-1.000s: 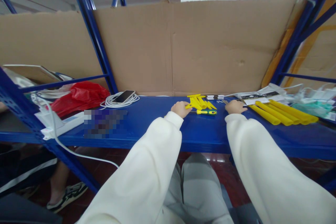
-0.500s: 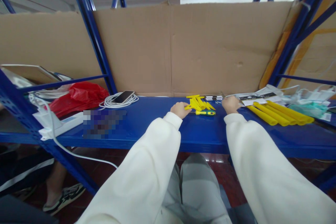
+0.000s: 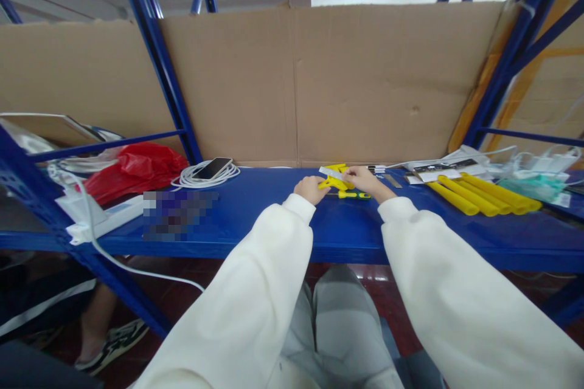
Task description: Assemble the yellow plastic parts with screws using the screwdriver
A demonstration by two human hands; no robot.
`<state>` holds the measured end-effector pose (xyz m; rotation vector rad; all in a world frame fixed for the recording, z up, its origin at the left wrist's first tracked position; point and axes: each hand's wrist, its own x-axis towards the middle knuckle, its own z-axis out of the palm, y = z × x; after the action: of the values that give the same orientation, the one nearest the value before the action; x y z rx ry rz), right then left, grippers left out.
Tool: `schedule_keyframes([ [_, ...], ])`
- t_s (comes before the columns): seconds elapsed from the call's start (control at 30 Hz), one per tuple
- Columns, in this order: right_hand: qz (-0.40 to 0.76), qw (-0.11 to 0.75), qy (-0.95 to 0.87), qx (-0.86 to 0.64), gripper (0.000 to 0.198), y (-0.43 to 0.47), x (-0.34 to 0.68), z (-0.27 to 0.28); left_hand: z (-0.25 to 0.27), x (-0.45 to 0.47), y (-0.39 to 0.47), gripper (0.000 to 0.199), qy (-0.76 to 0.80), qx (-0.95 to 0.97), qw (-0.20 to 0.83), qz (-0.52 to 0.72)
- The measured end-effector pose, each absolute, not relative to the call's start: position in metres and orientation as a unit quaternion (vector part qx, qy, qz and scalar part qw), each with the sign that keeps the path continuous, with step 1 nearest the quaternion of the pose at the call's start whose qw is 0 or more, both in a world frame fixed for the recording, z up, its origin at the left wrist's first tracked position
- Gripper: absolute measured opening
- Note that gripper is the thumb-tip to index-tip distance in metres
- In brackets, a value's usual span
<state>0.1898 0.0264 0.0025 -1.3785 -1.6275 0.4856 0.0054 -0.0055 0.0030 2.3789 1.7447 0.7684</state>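
Note:
My left hand [image 3: 311, 189] is closed around one end of a yellow plastic scraper head [image 3: 334, 183], held just above the blue shelf. Pinched in the fingers of my right hand [image 3: 362, 180] is a flat, pale metal blade [image 3: 329, 172], which lies over the top of the scraper head. Below both hands, a screwdriver [image 3: 353, 194] with a yellow and green handle rests on the shelf. More yellow plastic pieces [image 3: 340, 167] lie behind, partly hidden by my right hand. To the right of that hand, other flat metal blades [image 3: 392, 180] lie on the surface.
Several yellow tubes [image 3: 483, 194] lie at the right by white packaging [image 3: 442, 169]. Left on the blue shelf [image 3: 264, 219] are a phone [image 3: 213, 168] on a coiled white cable and a red plastic bag [image 3: 137, 170]. Cardboard [image 3: 356, 85] closes off the back.
My right hand has moved left from the blades beside the packaging, bringing a metal blade to the scraper head. The left hand keeps its hold in nearly the same place.

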Motion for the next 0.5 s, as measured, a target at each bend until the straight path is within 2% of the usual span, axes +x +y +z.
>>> schedule_keyframes([
  [0.27, 0.251, 0.469, -0.621, -0.575, 0.021, 0.016, 0.189, 0.008, 0.001, 0.004, -0.002, 0.037, 0.583, 0.765, 0.035, 0.270],
  [0.5, 0.315, 0.485, -0.592, -0.561, 0.014, 0.012, 0.187, 0.008, 0.003, 0.004, -0.004, 0.037, 0.581, 0.765, 0.039, 0.274],
])
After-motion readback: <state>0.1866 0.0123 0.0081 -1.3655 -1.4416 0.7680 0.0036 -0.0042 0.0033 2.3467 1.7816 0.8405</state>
